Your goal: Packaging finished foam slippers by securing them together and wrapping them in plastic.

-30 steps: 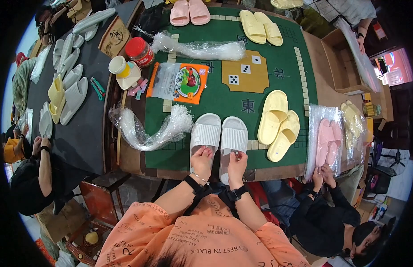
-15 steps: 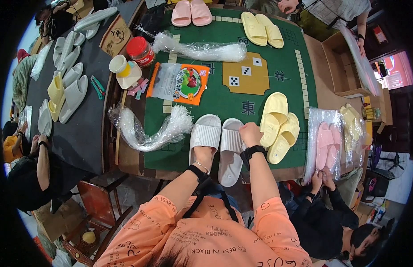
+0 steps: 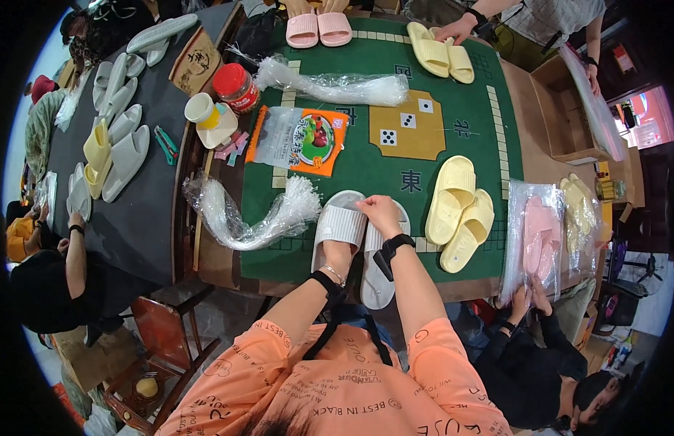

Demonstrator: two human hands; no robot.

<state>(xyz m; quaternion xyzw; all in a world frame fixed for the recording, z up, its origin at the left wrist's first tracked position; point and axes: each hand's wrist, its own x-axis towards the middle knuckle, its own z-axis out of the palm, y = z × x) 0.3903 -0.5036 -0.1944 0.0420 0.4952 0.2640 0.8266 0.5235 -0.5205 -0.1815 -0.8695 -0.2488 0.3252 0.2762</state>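
A pair of white slippers lies at the table's near edge in front of me. My left hand [image 3: 337, 254] reaches into the left white slipper [image 3: 340, 226], its fingers hidden under the ribbed strap. My right hand [image 3: 383, 216] is closed, thumb and fingertips pinched together at the inner edge of that strap; whatever is between them is too small to make out. It partly covers the right white slipper [image 3: 378, 289]. Left of the pair lies a bundle of thin clear plastic strands [image 3: 258, 220]. A yellow slipper pair [image 3: 460, 212] rests to the right.
Another strand bundle [image 3: 333, 83], an orange-and-clear packet [image 3: 297, 140] and a red-lidded jar [image 3: 235, 86] lie farther off. Co-workers' hands touch pink slippers [image 3: 318, 30], yellow slippers [image 3: 440, 54] and bagged pink slippers [image 3: 542, 231]. More slippers [image 3: 126, 161] cover the dark left table.
My right hand has moved left from the right slipper to the left slipper's strap. Co-workers' hands have come onto the far pink and yellow slippers. The view has shifted slightly.
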